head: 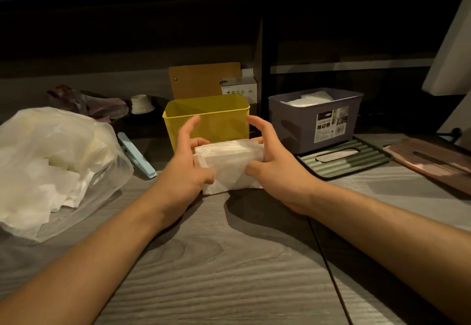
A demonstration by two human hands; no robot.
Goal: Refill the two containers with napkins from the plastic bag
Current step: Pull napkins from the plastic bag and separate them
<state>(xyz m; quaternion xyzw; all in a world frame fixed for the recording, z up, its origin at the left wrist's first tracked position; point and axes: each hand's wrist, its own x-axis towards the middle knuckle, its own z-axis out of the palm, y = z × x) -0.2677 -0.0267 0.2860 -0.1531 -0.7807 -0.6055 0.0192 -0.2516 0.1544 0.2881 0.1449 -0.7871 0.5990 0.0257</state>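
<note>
A stack of napkins [228, 165] rests on the table [229, 261] just in front of the yellow container [207, 118]. The left hand [186, 169] and right hand [276, 164] grip its two ends, thumbs curled onto the near face, forefingers raised. The purple container [314, 119], at right, already holds napkins; the yellow one looks unfilled. The plastic bag [51, 169] lies at left with more napkins inside. Step judged in hand: squaring the stack. Next, it must be lifted over the yellow rim and lowered in level.
</note>
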